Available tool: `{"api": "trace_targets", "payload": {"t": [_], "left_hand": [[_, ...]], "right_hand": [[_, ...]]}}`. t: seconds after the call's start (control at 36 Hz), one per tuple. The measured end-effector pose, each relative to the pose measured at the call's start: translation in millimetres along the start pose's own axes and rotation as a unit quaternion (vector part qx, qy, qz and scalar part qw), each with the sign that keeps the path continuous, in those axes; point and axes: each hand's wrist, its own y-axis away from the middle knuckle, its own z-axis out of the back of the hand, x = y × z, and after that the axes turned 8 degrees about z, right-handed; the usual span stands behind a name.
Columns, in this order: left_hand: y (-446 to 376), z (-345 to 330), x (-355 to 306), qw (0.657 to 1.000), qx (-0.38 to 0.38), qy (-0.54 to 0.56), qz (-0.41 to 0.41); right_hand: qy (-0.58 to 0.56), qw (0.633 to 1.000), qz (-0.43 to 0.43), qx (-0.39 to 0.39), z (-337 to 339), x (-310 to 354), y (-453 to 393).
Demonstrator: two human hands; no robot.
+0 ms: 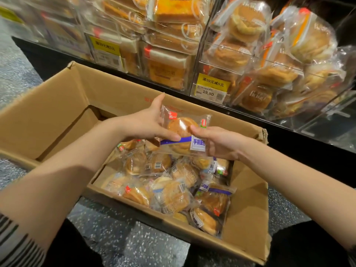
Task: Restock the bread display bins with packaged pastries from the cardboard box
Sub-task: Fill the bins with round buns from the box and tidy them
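While both hands hold it above the cardboard box (57, 112), one packaged pastry (183, 135) hangs in the air just near of the display bins (217, 60). The left hand (148, 122) grips the left end of the wrapper, thumb up over the far top corner and fingers curled beneath. The right hand (215, 143) pinches the right side, thumb on the clear film over the bun and fingers folded under the white label.

Judging by its look, the pack is light: a round, soft bun sealed in thin, glossy plastic. The film is likely slippery and crinkly, and the bun inside would squash under a hard squeeze, so a gentle hold seems right. The flat sealed edges at either end look like the safest places to take hold, or a loose cradle under the bun, rather than pressing on its domed top.

More packs (173, 189) of the same kind lie loosely heaped in the near right part of the box, some face down with barcodes showing; the left part of the box shows bare cardboard. The bins at the far right, behind a yellow price tag (212, 86), already hold many similar round pastries piled high, so a new pack may slide off unless tucked in flat.
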Motion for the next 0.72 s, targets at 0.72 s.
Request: {"api": "trace_targets", "payload": {"t": [0.72], "left_hand": [[-7.8, 16.6, 19.2, 0.968, -0.017, -0.245, 0.058]], "right_hand": [[0.705, 0.695, -0.067, -0.125, -1.8, -53.4, -35.5]]}}
